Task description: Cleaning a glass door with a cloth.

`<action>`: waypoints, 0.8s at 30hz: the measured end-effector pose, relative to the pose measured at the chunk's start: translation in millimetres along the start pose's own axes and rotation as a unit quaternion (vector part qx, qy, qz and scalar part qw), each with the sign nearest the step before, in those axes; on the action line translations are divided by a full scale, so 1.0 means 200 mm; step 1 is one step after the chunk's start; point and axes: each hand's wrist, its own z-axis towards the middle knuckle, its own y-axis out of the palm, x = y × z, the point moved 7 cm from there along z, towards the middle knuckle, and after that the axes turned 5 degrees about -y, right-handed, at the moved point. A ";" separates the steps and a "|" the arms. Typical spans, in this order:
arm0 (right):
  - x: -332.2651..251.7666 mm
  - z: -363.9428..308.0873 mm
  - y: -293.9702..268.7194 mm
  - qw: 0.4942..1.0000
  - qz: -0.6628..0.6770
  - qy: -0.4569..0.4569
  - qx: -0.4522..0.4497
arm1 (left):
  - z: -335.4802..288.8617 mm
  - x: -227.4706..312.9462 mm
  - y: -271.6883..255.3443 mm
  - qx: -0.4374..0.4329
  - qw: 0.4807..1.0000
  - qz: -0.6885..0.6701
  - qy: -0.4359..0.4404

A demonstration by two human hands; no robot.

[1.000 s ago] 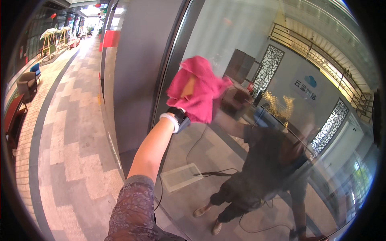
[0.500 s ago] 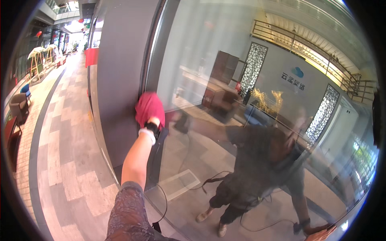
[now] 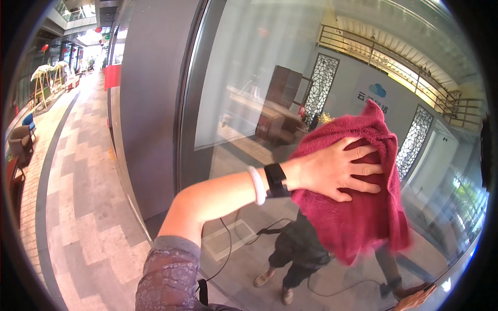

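With my left hand I hold a dark red cloth against a large glass pane. The fingers are spread over the cloth and point right. Part of the cloth hangs below the hand, and its lower edge is blurred. A black band and a white bracelet circle that wrist. At the lower right rim, my right hand shows only in part. Its fingers are stretched out and rest at the pane's edge, with no object visible in them.
Left of the glass stand a dark frame and a grey panel. Beyond runs a tiled walkway with armchairs. In the glass appear my reflection, a desk, a floor grate and dark cables.
My left hand has swept right from beside the frame to the middle of the pane, taking the cloth along. The cloth is now spread wider. My right hand remains at the lower right.
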 end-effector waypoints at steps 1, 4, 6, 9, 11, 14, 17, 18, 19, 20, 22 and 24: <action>0.04 0.02 -0.04 1.000 -0.012 -0.008 -0.003 | 0.04 -0.03 0.01 -0.011 0.999 -0.013 0.037; 0.05 0.00 -0.03 0.999 -0.022 -0.034 0.002 | 0.01 -0.31 -0.17 0.029 0.993 0.118 0.000; 0.10 -0.01 -0.02 0.999 -0.023 -0.028 0.002 | -0.05 -0.70 -0.31 0.003 0.973 0.054 -0.224; 0.22 -0.04 0.00 1.000 -0.020 -0.016 0.015 | -0.47 -1.15 -0.53 0.200 0.866 0.240 -0.390; 0.30 -0.07 0.03 1.000 -0.019 -0.007 0.024 | -0.81 -1.32 -0.54 0.229 0.794 0.243 -0.508; 0.34 -0.11 0.08 0.999 -0.011 0.009 0.030 | -1.39 -1.45 -0.45 0.211 0.655 0.161 -0.708; 0.38 -0.08 0.02 0.998 -0.048 0.020 0.044 | -1.61 -1.39 -0.23 0.187 0.494 0.121 -0.840; 0.35 -0.08 0.02 0.998 -0.038 0.023 0.045 | -1.59 -1.39 -0.24 0.163 0.480 0.095 -0.856; 0.34 -0.08 0.02 0.998 -0.028 0.025 0.047 | -1.57 -1.39 -0.24 0.139 0.466 0.070 -0.871; 0.33 -0.10 0.05 0.998 -0.009 0.032 0.047 | -1.50 -1.46 -0.30 0.149 0.471 0.078 -0.866; 0.24 -0.13 0.14 0.997 0.030 0.050 0.053 | -1.27 -1.61 -0.53 0.145 0.557 0.250 -0.779; 0.27 -0.11 0.07 0.998 0.008 0.035 0.045 | -0.80 -1.44 -0.17 0.064 0.696 0.157 -0.697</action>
